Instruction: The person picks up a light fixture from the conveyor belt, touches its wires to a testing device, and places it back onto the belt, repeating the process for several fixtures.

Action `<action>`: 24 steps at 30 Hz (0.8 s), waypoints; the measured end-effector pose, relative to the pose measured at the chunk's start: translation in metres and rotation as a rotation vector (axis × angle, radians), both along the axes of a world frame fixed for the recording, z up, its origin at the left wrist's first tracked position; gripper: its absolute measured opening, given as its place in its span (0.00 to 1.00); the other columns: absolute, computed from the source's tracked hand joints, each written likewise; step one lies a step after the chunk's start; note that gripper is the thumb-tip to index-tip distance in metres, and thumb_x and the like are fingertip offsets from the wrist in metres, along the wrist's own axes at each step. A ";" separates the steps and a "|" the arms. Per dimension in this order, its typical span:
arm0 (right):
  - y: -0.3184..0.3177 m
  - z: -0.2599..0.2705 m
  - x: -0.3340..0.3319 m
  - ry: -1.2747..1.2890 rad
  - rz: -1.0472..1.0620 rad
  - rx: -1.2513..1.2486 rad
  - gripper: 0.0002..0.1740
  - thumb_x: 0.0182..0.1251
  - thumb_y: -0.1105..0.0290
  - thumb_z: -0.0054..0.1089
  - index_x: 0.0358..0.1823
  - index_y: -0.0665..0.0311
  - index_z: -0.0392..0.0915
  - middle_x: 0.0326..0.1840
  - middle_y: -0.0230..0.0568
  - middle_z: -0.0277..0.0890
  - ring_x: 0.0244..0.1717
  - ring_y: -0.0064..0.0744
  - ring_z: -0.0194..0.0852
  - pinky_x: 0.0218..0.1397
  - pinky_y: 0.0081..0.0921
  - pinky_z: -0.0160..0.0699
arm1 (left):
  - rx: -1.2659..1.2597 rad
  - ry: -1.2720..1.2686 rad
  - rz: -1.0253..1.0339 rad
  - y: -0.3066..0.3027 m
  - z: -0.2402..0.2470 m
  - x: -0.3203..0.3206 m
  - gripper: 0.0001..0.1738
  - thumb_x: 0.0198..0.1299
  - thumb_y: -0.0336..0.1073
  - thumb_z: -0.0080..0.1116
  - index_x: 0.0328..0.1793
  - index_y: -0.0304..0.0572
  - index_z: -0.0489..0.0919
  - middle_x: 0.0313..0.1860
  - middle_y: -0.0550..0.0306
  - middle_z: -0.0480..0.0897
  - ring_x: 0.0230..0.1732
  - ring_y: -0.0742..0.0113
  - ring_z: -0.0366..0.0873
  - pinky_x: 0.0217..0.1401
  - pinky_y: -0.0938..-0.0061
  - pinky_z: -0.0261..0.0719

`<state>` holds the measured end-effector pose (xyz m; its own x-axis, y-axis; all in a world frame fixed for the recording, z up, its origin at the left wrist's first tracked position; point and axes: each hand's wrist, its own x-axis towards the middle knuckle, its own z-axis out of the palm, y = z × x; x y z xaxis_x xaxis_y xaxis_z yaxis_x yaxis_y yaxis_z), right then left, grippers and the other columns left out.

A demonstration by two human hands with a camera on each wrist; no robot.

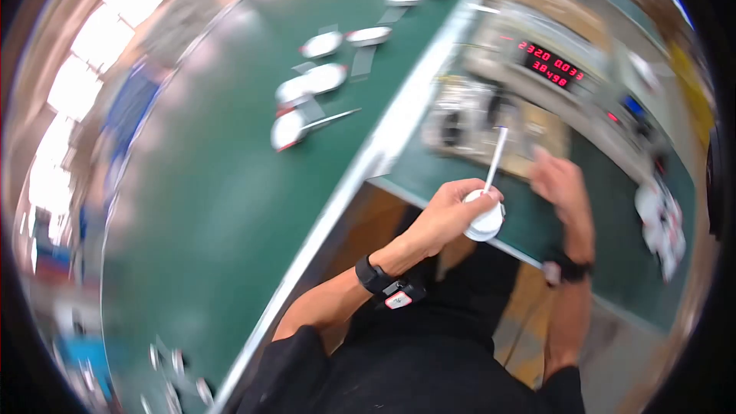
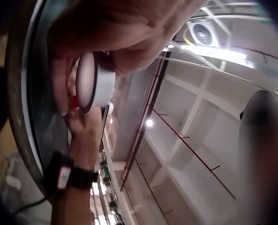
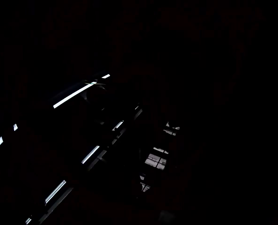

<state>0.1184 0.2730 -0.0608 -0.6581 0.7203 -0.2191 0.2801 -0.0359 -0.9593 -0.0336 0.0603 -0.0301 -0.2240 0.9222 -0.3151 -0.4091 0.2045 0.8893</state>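
My left hand grips a white round disc-shaped piece by its edge, thumb on its face. A thin white stem projects from the piece toward the bench. In the left wrist view the disc shows a thick pale side and a small red part, partly covered by the hand. My right hand, blurred, hovers over the green bench to the right of the stem, fingers loosely bent, with nothing visible in them. The right wrist view is almost black and shows neither hand nor disc.
A meter with red digits stands behind a board with clear-wrapped parts. Several white round pieces lie on the green belt at left. A metal rail separates belt and bench. White bundled items lie at right.
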 end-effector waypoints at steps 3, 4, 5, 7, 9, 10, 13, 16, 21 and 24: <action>0.000 0.003 0.024 -0.035 0.101 0.045 0.25 0.82 0.51 0.52 0.32 0.64 0.79 0.16 0.21 0.63 0.14 0.10 0.53 0.16 0.16 0.43 | -0.118 0.774 0.447 -0.139 0.020 -0.059 0.17 0.72 0.42 0.61 0.53 0.35 0.86 0.52 0.50 0.87 0.51 0.68 0.83 0.55 0.73 0.78; -0.007 0.010 0.029 -0.038 0.065 0.097 0.24 0.82 0.53 0.53 0.31 0.64 0.78 0.16 0.21 0.61 0.14 0.10 0.50 0.16 0.16 0.41 | -0.238 0.939 0.637 -0.193 0.008 -0.075 0.16 0.71 0.42 0.61 0.52 0.35 0.87 0.60 0.43 0.84 0.57 0.62 0.82 0.59 0.69 0.78; -0.005 0.008 0.036 -0.021 0.052 0.114 0.23 0.82 0.54 0.53 0.31 0.64 0.78 0.15 0.20 0.60 0.13 0.09 0.49 0.16 0.16 0.40 | -0.398 1.082 0.709 -0.246 0.008 -0.084 0.17 0.70 0.43 0.61 0.50 0.35 0.88 0.66 0.37 0.80 0.66 0.54 0.79 0.66 0.65 0.76; -0.007 0.010 0.046 0.003 0.034 0.113 0.22 0.83 0.54 0.52 0.32 0.63 0.78 0.14 0.20 0.58 0.13 0.09 0.47 0.16 0.15 0.39 | -0.888 1.295 0.707 -0.359 -0.006 -0.086 0.22 0.67 0.50 0.61 0.48 0.36 0.87 0.68 0.31 0.76 0.68 0.40 0.75 0.68 0.55 0.75; -0.012 0.011 0.053 0.025 0.032 0.106 0.22 0.83 0.55 0.51 0.33 0.63 0.78 0.14 0.20 0.58 0.13 0.10 0.47 0.16 0.16 0.39 | -1.307 1.370 0.689 -0.430 0.014 -0.071 0.25 0.63 0.49 0.66 0.44 0.27 0.82 0.66 0.23 0.73 0.63 0.28 0.74 0.65 0.51 0.76; -0.010 0.009 0.054 0.032 0.022 0.116 0.22 0.83 0.55 0.51 0.34 0.63 0.78 0.14 0.20 0.58 0.13 0.10 0.48 0.16 0.16 0.39 | -1.441 1.905 0.720 -0.454 0.005 -0.066 0.26 0.63 0.47 0.67 0.50 0.26 0.80 0.66 0.22 0.72 0.62 0.25 0.74 0.65 0.51 0.76; -0.013 0.017 0.045 0.056 0.031 0.130 0.21 0.83 0.55 0.51 0.34 0.63 0.79 0.15 0.21 0.60 0.14 0.10 0.49 0.17 0.15 0.41 | -1.195 1.789 0.841 -0.414 0.055 -0.083 0.27 0.64 0.43 0.65 0.62 0.29 0.77 0.73 0.23 0.68 0.71 0.27 0.68 0.70 0.51 0.73; -0.034 0.044 0.035 0.053 0.028 0.196 0.21 0.83 0.56 0.53 0.35 0.64 0.80 0.15 0.24 0.65 0.14 0.10 0.53 0.18 0.14 0.46 | -0.798 1.519 0.605 -0.326 0.058 -0.137 0.31 0.64 0.41 0.65 0.69 0.33 0.73 0.77 0.27 0.65 0.76 0.31 0.64 0.75 0.52 0.70; -0.069 0.068 0.037 0.082 0.012 0.132 0.21 0.82 0.58 0.55 0.33 0.66 0.81 0.17 0.27 0.71 0.15 0.10 0.56 0.19 0.14 0.50 | -0.383 1.812 0.369 -0.180 -0.004 -0.225 0.34 0.64 0.37 0.61 0.76 0.39 0.67 0.77 0.35 0.67 0.72 0.37 0.71 0.73 0.54 0.72; -0.083 0.072 0.045 0.054 -0.010 0.090 0.20 0.81 0.60 0.56 0.33 0.67 0.82 0.17 0.28 0.72 0.15 0.11 0.57 0.19 0.15 0.51 | -0.324 1.808 0.334 -0.143 -0.039 -0.267 0.32 0.63 0.34 0.58 0.74 0.38 0.70 0.71 0.32 0.73 0.66 0.36 0.76 0.69 0.52 0.74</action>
